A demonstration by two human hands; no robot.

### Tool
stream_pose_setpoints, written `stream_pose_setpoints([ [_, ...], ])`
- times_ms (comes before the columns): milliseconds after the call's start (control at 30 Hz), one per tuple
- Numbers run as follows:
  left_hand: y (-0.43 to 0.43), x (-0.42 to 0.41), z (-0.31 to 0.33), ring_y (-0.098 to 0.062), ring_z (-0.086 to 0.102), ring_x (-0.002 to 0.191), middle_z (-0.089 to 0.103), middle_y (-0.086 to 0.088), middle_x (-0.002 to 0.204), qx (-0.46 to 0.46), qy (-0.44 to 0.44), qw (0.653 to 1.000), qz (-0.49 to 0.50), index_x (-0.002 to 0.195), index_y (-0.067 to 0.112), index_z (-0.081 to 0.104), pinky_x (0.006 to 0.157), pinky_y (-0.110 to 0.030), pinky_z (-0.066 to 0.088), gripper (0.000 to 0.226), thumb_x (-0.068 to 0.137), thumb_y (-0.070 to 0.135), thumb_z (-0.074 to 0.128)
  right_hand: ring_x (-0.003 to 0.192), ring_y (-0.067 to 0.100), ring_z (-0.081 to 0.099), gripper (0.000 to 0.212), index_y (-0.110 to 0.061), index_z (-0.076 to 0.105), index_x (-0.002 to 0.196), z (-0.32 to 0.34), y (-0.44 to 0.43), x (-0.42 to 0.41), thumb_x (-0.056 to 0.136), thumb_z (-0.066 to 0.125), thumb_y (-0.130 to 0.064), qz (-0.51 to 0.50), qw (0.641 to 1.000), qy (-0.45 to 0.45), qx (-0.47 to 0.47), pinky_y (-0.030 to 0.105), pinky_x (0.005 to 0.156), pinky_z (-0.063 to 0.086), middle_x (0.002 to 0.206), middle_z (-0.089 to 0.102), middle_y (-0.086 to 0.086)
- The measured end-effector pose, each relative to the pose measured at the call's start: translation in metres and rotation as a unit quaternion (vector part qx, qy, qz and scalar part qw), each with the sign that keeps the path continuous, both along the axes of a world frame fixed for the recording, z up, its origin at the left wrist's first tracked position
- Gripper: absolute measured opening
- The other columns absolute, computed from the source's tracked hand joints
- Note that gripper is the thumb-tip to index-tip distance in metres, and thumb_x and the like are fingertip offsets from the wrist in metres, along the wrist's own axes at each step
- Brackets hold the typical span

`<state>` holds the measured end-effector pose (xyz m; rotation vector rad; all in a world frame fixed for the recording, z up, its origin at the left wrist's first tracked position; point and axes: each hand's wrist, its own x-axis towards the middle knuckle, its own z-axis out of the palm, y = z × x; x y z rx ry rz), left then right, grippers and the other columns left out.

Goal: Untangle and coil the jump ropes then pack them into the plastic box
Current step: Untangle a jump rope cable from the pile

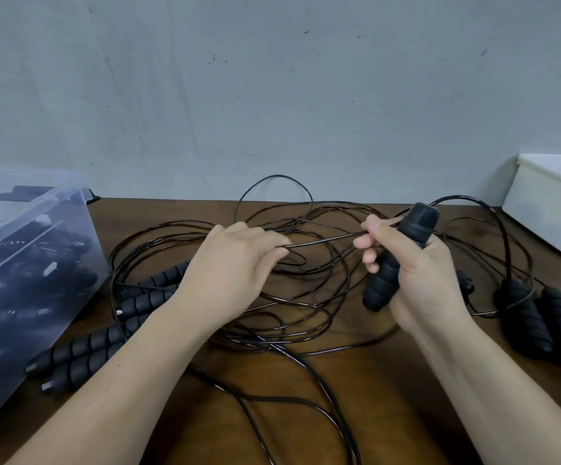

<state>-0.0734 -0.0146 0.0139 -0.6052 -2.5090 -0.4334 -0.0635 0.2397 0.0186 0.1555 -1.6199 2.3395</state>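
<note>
A tangle of thin black jump-rope cords (pixel 306 297) lies spread over the brown table (pixel 389 397). My right hand (pixel 420 280) grips a black foam handle (pixel 396 260) upright above the tangle and also pinches a cord strand with thumb and forefinger. My left hand (pixel 235 266) pinches the same strand (pixel 322 241) a little to the left, and the strand runs between the two hands. Several more foam handles (pixel 104 337) lie at the left by the clear plastic box (pixel 54 236). Two handles (pixel 540 323) lie at the right.
The clear plastic box at the left holds dark ropes and handles. A white bin (pixel 540 209) with something pink inside stands at the back right. A grey wall runs behind the table. Cords trail toward the table's front edge.
</note>
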Motion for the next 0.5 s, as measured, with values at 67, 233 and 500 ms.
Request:
stream_pose_setpoints([
  [67, -0.005, -0.003, 0.000, -0.012, 0.049, 0.081, 0.070, 0.014, 0.086, -0.006, -0.027, 1.000, 0.009, 0.107, 0.030, 0.073, 0.086, -0.043, 0.047, 0.045, 0.108, 0.051, 0.034, 0.065, 0.016, 0.059, 0.013, -0.003, 0.072, 0.094, 0.004, 0.008, -0.003, 0.098, 0.074, -0.015, -0.007, 1.000, 0.000, -0.014, 0.025, 0.060, 0.047, 0.083, 0.074, 0.013],
  [233, -0.005, -0.007, -0.003, -0.011, 0.049, 0.079, 0.061, 0.009, 0.074, -0.019, -0.051, 0.999, 0.008, 0.097, 0.027, 0.069, 0.087, -0.040, 0.046, 0.055, 0.107, 0.058, 0.024, 0.063, 0.017, 0.059, 0.024, 0.002, 0.070, 0.106, -0.001, -0.005, -0.001, 0.096, 0.073, -0.019, 0.029, 1.000, -0.012, -0.003, 0.025, 0.054, 0.046, 0.090, 0.076, 0.016],
  [500, 0.021, 0.009, -0.008, -0.010, 0.042, 0.075, 0.055, 0.014, 0.073, -0.009, -0.005, 0.998, -0.068, 0.095, 0.028, 0.065, 0.074, -0.034, 0.040, 0.037, 0.107, 0.049, 0.037, 0.063, 0.020, 0.062, 0.010, -0.006, 0.078, 0.097, -0.021, -0.030, 0.009, 0.096, 0.076, -0.015, 0.098, 0.990, -0.026, 0.102, 0.028, 0.057, 0.048, 0.090, 0.078, 0.019],
])
